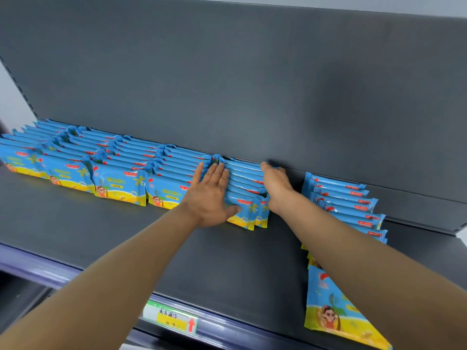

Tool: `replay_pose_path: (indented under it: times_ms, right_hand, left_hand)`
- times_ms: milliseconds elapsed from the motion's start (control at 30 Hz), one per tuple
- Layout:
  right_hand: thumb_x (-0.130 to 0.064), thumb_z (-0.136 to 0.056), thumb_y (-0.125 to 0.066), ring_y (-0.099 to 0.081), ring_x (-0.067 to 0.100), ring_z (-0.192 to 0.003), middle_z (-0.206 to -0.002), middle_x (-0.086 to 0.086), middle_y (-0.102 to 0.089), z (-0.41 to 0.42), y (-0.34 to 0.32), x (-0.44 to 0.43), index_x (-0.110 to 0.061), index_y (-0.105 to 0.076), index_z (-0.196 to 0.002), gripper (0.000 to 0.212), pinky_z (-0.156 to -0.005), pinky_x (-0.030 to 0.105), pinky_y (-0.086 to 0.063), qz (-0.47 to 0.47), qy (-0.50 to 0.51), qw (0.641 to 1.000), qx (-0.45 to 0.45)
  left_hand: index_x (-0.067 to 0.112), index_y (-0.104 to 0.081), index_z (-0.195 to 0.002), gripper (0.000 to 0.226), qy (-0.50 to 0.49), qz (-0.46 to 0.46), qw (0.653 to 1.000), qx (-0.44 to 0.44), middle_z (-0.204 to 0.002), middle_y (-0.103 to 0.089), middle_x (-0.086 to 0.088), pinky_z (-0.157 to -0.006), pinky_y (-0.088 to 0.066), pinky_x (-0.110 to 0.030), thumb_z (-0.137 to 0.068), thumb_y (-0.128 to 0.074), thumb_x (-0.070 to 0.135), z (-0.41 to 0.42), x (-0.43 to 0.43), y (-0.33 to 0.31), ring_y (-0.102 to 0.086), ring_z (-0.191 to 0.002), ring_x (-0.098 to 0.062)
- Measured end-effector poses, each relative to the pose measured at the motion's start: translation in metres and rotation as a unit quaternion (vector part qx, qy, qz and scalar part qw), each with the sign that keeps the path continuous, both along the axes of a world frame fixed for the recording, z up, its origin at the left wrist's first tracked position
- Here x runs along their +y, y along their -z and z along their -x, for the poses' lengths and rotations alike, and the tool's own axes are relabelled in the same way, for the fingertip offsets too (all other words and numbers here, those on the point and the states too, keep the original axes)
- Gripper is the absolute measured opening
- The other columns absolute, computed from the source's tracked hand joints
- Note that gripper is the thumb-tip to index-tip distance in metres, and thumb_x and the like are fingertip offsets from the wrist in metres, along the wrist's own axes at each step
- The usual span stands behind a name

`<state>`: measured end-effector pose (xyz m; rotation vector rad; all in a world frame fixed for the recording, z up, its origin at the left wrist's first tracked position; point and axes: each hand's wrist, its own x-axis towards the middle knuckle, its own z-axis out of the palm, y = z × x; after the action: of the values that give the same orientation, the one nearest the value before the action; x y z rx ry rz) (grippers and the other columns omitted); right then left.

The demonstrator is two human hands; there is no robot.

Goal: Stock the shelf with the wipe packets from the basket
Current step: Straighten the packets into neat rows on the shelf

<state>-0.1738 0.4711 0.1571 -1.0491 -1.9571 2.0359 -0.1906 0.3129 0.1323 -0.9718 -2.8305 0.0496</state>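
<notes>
Blue and yellow wipe packets stand in rows on the dark grey shelf (101, 236). My left hand (209, 195) lies flat with straight fingers against the left side and top of one row of packets (246, 195), its thumb across the front packet. My right hand (275, 185) presses the right side of the same row, its fingers reaching to the back panel. Several finished rows (101, 168) fill the shelf to the left. Another row (351, 208) runs down the right, partly hidden by my right forearm. The basket is out of view.
The grey back panel (252, 84) rises behind the packets. A price label (170, 319) with a red arrow sits on the shelf's front rail. Bare shelf lies in front of the rows and in a gap between the pressed row and the right row.
</notes>
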Motion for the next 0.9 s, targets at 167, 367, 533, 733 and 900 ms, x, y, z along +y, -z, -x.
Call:
replay_pose_path:
  times_ms: [167, 367, 533, 733, 900]
  right_hand:
    - [-0.034, -0.093, -0.048, -0.045, 0.027, -0.125, -0.142, 0.008, -0.040, 0.002, 0.006, 0.001, -0.014, -0.029, -0.142, 0.056, -0.098, 0.035, -0.037, -0.045, 0.032, 0.998, 0.029]
    - [-0.029, -0.096, -0.043, -0.050, 0.021, -0.104, -0.131, 0.009, -0.049, 0.006, 0.006, 0.007, -0.011, -0.037, -0.138, 0.046, -0.084, 0.030, -0.040, -0.128, 0.034, 0.991, 0.038]
    - [-0.024, -0.093, -0.049, -0.048, 0.016, -0.071, -0.088, 0.001, -0.050, 0.010, 0.005, 0.013, -0.015, -0.048, -0.103, 0.014, -0.057, 0.023, -0.037, -0.166, 0.034, 0.985, 0.031]
    - [-0.018, -0.092, -0.051, -0.052, 0.013, -0.071, -0.096, 0.002, -0.055, 0.007, 0.002, 0.009, -0.013, -0.045, -0.122, 0.031, -0.059, 0.026, -0.044, -0.112, 0.043, 0.992, 0.031]
    - [-0.007, -0.088, -0.040, -0.057, 0.019, -0.076, -0.097, 0.010, -0.060, -0.005, 0.003, 0.008, -0.005, -0.051, -0.115, 0.029, -0.055, 0.026, -0.044, -0.023, 0.051, 0.998, 0.043]
  left_hand:
    - [0.010, 0.000, -0.148, 0.107, 0.004, 0.005, 1.000, -0.024, -0.157, 0.006, -0.006, -0.114, 0.017, -0.041, -0.075, -0.030, 0.081, 0.010, -0.002, -0.007, 0.011, -0.144, -0.016]
    - [0.024, 0.004, -0.148, 0.086, 0.042, -0.007, 0.999, 0.011, -0.158, 0.004, -0.001, -0.114, 0.014, -0.041, -0.082, -0.020, 0.073, 0.008, -0.006, 0.004, 0.008, -0.144, -0.023]
    - [0.018, 0.002, -0.149, 0.093, 0.043, -0.009, 0.999, -0.009, -0.158, 0.005, -0.003, -0.113, 0.014, -0.035, -0.080, -0.022, 0.075, 0.013, -0.002, 0.002, 0.012, -0.144, -0.023]
    - [0.014, 0.004, -0.148, 0.108, 0.040, -0.004, 0.999, -0.022, -0.157, 0.008, -0.005, -0.111, 0.017, -0.033, -0.072, -0.031, 0.083, 0.011, 0.000, 0.002, 0.014, -0.143, -0.019]
    - [0.014, 0.002, -0.149, 0.102, 0.039, 0.009, 0.999, -0.010, -0.157, 0.005, -0.005, -0.113, 0.017, -0.035, -0.077, -0.034, 0.077, 0.013, -0.002, 0.001, 0.011, -0.144, -0.017]
